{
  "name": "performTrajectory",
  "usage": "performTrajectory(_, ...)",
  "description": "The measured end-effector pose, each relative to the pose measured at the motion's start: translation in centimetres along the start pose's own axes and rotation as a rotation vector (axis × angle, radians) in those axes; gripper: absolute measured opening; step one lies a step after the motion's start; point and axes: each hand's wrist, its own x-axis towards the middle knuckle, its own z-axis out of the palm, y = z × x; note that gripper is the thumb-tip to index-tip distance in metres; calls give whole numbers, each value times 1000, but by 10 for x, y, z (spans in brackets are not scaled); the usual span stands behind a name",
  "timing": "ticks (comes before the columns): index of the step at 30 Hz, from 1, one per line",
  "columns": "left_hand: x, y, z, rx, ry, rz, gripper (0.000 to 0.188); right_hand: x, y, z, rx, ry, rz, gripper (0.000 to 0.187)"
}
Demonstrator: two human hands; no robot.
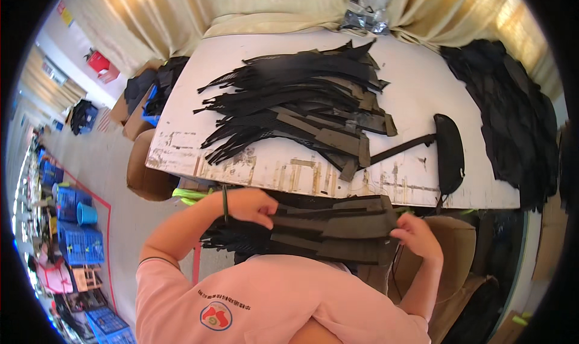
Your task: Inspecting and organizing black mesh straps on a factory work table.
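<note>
A stack of black fabric straps (pixel 353 226) with smooth dark panels and a mesh, fringed left end lies across my lap, just under the table edge. My left hand (pixel 252 207), a dark band on its wrist, is closed at the upper left part of the stack, its thumb and fingers on a strap. At the right end of the stack my right hand (pixel 417 235) pinches the end of a strap between thumb and fingers. On the white table (pixel 181 118) in front lies a larger pile of similar black straps (pixel 301 97), fringed at its left side.
A long black padded piece with a strap (pixel 449 154) lies right of the pile. Black fabric (pixel 512 115) is heaped at the table's right edge. Cardboard boxes (pixel 145 169) stand at the left, another box (pixel 446 247) at lower right. Blue crates (pixel 81 244) line the far-left floor.
</note>
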Motion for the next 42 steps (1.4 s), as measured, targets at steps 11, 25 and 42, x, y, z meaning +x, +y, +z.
performTrajectory(11, 37, 3, 17, 469, 29, -159, 40, 175, -24, 48, -641, 331, -102, 36)
performTrajectory(25, 123, 38, -23, 163, 826, 348, 23, 133, -47, 81, -457, 459, -358, 32)
performTrajectory(42, 155, 62, -39, 230, 743, 414, 30, 76, -35, 94, -394, 415, -936, 13)
